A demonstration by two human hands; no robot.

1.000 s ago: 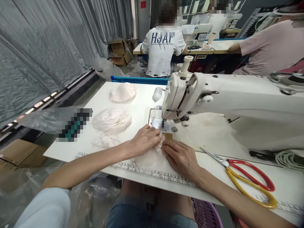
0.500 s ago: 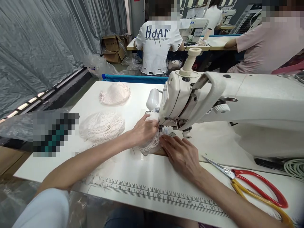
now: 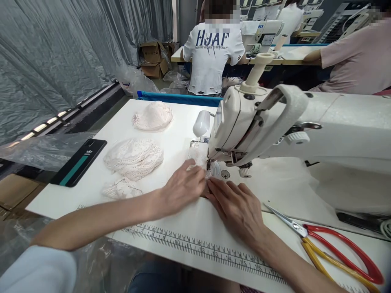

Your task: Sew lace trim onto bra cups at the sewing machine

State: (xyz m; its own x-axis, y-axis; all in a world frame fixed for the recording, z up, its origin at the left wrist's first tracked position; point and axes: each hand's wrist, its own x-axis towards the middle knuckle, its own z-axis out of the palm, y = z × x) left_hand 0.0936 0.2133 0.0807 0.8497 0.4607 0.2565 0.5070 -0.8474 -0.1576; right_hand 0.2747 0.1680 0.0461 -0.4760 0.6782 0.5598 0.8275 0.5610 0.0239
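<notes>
A white sewing machine [image 3: 226,130] stands over a piece of pale lace fabric [image 3: 198,152] that lies beneath its needle area. My left hand [image 3: 186,185] is closed at the left of the presser foot, its curled fingers gripping the lace. Close to the needle, my right hand [image 3: 236,203] rests on the table with its fingertips pinched on the near edge of the lace. The fingers cover much of this edge. Left of my hands lie a stack of lace pieces [image 3: 134,158], a pale lace cup-shaped piece [image 3: 154,116] and a small lace scrap [image 3: 122,189].
Scissors [image 3: 302,232] with red and yellow handles lie right of my right hand. A dark phone [image 3: 79,162] sits at the table's left edge. A ruler strip [image 3: 195,246] runs along the front. Two people sit ahead at another table [image 3: 287,61], with cardboard boxes [image 3: 152,59] behind.
My left hand has drawn toward me and opened a view of lace beyond it, while the lace edge on the near side is now mostly covered. The camera view has shifted left.
</notes>
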